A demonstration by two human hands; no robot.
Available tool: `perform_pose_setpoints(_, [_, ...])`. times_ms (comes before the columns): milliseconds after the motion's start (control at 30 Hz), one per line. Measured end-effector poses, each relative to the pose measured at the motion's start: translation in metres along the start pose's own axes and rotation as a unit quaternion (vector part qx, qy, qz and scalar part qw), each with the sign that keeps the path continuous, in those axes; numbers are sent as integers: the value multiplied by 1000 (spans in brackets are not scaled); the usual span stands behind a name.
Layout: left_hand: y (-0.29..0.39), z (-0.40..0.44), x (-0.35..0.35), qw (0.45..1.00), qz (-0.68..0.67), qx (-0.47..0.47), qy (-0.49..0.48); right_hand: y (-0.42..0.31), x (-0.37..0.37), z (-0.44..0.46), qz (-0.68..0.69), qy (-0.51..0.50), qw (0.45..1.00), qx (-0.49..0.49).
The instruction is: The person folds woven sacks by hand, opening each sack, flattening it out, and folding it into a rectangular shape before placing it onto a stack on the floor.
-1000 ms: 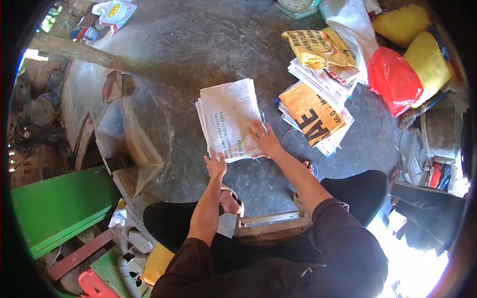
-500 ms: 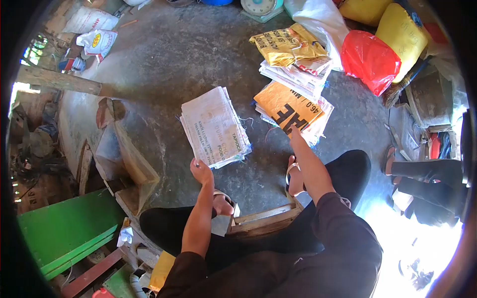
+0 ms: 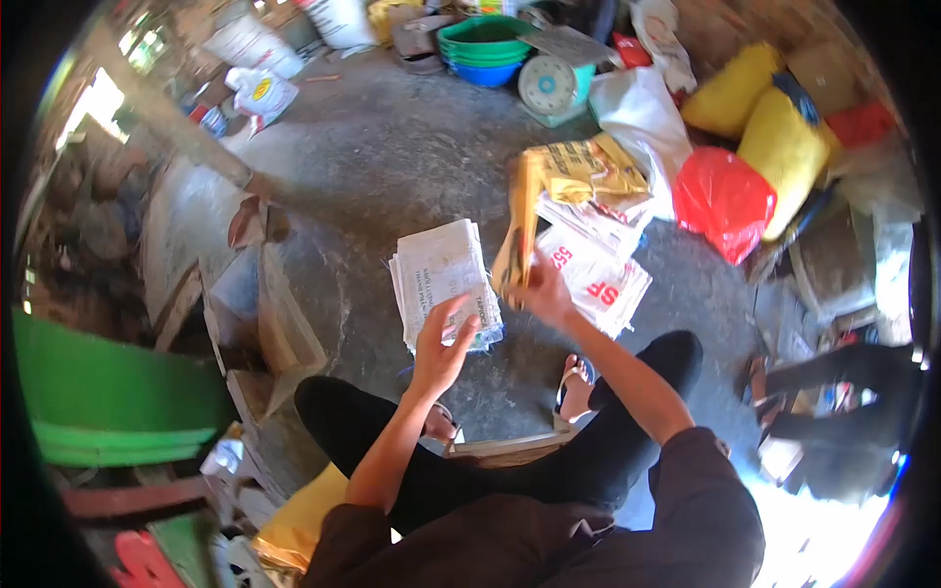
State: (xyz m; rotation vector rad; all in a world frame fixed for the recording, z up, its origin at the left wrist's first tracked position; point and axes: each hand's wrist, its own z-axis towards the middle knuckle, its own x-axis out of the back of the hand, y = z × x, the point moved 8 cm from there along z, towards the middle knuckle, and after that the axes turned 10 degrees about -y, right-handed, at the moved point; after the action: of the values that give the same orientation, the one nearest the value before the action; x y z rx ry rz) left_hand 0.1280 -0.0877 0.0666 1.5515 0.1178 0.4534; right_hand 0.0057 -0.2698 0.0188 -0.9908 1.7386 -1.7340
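One orange sack [image 3: 520,230] is raised in the head view, seen nearly edge-on between the white stack [image 3: 441,260] and the pile of white sacks [image 3: 606,284] on the floor [image 3: 343,196]. It looks flat and thin, probably woven plastic: light, limp, a little slick, and hard to damage. The near edge seems the right place to grip, thumb on one face and fingers on the other, ideally catching every layer (such sheets like to slide over each other). Held at one end only, it would likely sag or fold, so a second grip on the opposite edge should keep it flat.

The right hand [image 3: 547,294] has its fingers closed on the sack's near end; how many layers they pinch, I cannot tell. That forearm reaches forward and inward from the right knee. The left hand [image 3: 440,355] holds nothing, its fingers parted and loosely curled, thumb well away from them, palm turned inward. It is raised at the near edge of the white stack; whether it touches is unclear. Both elbows are bent.
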Motion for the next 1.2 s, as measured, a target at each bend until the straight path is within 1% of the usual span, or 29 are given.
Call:
perform_pose_setpoints(33, [-5, -6, 9, 998, -45, -4, 40, -15, -21, -15, -78, -79, 993, 37])
perform_pose_setpoints(100, [-9, -16, 20, 981, -160, 3, 114, -50, -64, -54, -172, -225, 954, 100])
perform_pose_setpoints(133, [-21, -23, 13, 978, -181, 47, 89, -69, -87, -76, -187, -289, 930, 127])
perform_pose_setpoints(200, [-53, -26, 9, 968, -215, 122, 33, -61, -115, -95, -215, -276, 911, 220])
perform_pose_setpoints(267, [-51, -36, 8, 985, -140, 73, 64, -56, -128, -102, -211, -301, 903, 221])
perform_pose_setpoints(300, [-46, -39, 7, 979, -170, 73, 87, -56, -129, -103, -212, -305, 902, 220])
perform_pose_setpoints(333, [-49, -43, 7, 980, -155, 86, 88, -69, -127, -106, -153, -294, 920, 212])
perform_pose_setpoints(400, [-77, -44, 3, 977, -180, 79, 85, -72, -125, -107, -85, -262, 927, 257])
perform_pose_setpoints(433, [-70, -44, 5, 967, -227, 54, 103, -72, -121, -107, -102, -221, 928, 280])
perform_pose_setpoints(500, [-54, -42, 8, 938, -320, 7, 134, -69, -118, -101, -61, -185, 948, 254])
perform_pose_setpoints(533, [-32, -45, 15, 938, -318, 0, 139, -69, -118, -99, -38, -168, 955, 240])
perform_pose_setpoints(567, [-33, -40, 29, 939, -304, -14, 161, -54, -115, -87, 21, -135, 968, 208])
perform_pose_setpoints(600, [-44, -42, 37, 938, -292, -21, 183, -42, -114, -82, 39, -135, 974, 179])
perform_pose_setpoints(633, [-36, -43, 43, 940, -284, -36, 188, -29, -113, -75, 57, -136, 978, 149])
perform_pose_setpoints(667, [-31, -47, 48, 934, -275, -49, 223, -14, -112, -69, 76, -135, 981, 119])
perform_pose_setpoints(700, [-34, -47, 54, 946, -224, -57, 229, 14, -113, -57, 121, -143, 975, 116])
perform_pose_setpoints(733, [-41, -50, 62, 955, -173, -65, 234, 19, -107, -56, 134, -103, 979, 114])
perform_pose_setpoints(767, [-44, -50, 64, 962, -158, -73, 211, 23, -102, -54, 148, -62, 981, 110])
perform_pose_setpoints(800, [-26, -54, 67, 960, -99, -107, 239, 26, -96, -51, 162, -21, 981, 106])
perform_pose_setpoints(867, [-8, -54, 71, 943, -115, -177, 258, 38, -82, -45, 201, 38, 977, 67])
perform_pose_setpoints(933, [-27, -53, 78, 944, -142, -152, 255, 48, -64, -41, 239, 93, 966, 26])
perform_pose_setpoints(967, [-39, -51, 82, 945, -156, -138, 254, 56, -61, -36, 223, 51, 973, -42])
perform_pose_setpoints(1000, [-37, -47, 83, 927, -253, -143, 238, 66, -59, -32, 201, 4, 974, -107])
perform_pose_setpoints(1067, [-14, -42, 80, 863, -441, -147, 199, 80, -55, -35, 167, -2, 961, -221])
perform_pose_setpoints(1100, [11, -41, 76, 860, -470, -142, 140, 74, -50, -30, 140, 9, 972, -190])
perform_pose_setpoints(1133, [3, -39, 72, 837, -527, -61, 134, 68, -48, -28, 112, 20, 981, -159])
perform_pose_setpoints(1200, [2, -38, 68, 802, -592, -10, 76, 54, -49, -30, 56, 38, 992, -103])
